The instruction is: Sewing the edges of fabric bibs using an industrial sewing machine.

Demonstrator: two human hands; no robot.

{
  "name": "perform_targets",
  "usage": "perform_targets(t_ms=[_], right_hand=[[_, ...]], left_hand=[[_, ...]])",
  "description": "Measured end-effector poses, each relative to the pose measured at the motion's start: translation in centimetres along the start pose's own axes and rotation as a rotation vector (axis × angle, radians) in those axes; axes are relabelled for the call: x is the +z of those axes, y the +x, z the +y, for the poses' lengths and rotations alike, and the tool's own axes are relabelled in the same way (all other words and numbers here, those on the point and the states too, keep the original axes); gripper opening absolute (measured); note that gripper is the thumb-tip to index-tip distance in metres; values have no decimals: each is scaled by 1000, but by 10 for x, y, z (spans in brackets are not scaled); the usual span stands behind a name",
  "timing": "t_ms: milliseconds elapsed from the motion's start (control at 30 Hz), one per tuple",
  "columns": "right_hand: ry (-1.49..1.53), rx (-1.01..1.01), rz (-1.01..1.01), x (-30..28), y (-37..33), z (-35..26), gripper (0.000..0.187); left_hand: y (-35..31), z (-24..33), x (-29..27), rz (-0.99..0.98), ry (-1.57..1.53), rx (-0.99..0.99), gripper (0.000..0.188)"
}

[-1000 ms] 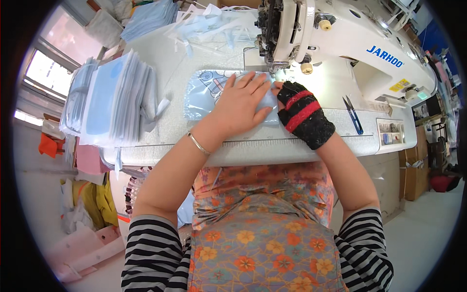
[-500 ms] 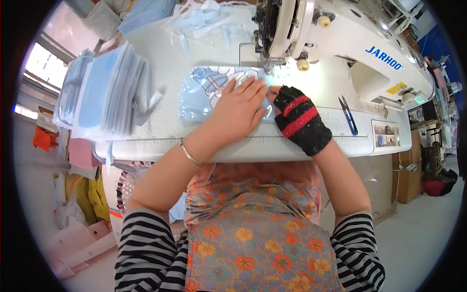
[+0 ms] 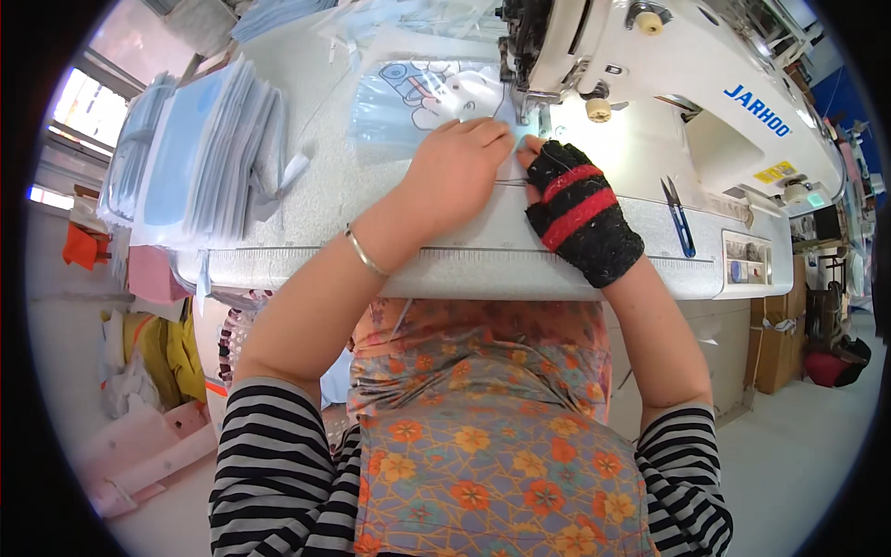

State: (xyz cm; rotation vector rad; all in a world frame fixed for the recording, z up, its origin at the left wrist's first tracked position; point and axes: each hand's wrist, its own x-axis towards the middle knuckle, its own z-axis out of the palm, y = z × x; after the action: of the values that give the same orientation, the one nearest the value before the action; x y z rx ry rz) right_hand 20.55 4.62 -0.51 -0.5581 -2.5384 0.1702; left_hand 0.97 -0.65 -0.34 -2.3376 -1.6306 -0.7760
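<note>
Both hands meet at the near right corner of a glossy light-blue, cartoon-printed sheet-like piece (image 3: 408, 97)

The printed piece lies flat on a pale, speckled worktable (image 3: 320, 209), just left of the needle area of a large white sewing machine (image 3: 691, 111). The bare left hand (image 3: 461, 167), with a thin silver-coloured bangle (image 3: 365, 252) at its wrist, rests palm down over the piece's near edge, its fingers laid close together and slightly bent. The right hand (image 3: 583, 212), in a black fingerless knitted glove with two red stripes, sits just beside it, fingers bunched and tips near the same corner. The left thumb and the right fingertips are too hidden to tell whether either hand pinches the edge.

To the right of the gloved hand lie dark-blue thread snips (image 3: 679, 218), blades pointing away from the person. Beyond them, a small white compartment tray (image 3: 748, 262) is set into the tabletop. On the far left stands a thick stack of light-blue and white flat pieces (image 3: 190, 158). A printed ruler strip (image 3: 464, 252) runs along the table's near edge.
</note>
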Motion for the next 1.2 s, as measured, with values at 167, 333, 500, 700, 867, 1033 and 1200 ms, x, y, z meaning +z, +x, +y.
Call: perform_targets(t_ms=[167,333,500,700,867,1033,1200], right_hand=[[-7,9,4,5,3,4,42],[3,-10,15,1,4,2,36],[23,-19,33,0,4,5,36],[23,4,10,1,5,9,40],[28,7,1,1,9,6,34],[54,-30,43,8,4,11,31],[85,-18,61,19,-3,26,31]], left_hand=[[18,-23,7,31,-9,20,26],[27,-43,13,93,-60,33,20],[23,-43,14,213,32,-46,17],[19,-58,-4,66,162,-151,16],[20,-72,-9,62,218,-228,15],[-15,-65,-53,434,110,-400,22],[-109,22,-147,741,119,-309,38]])
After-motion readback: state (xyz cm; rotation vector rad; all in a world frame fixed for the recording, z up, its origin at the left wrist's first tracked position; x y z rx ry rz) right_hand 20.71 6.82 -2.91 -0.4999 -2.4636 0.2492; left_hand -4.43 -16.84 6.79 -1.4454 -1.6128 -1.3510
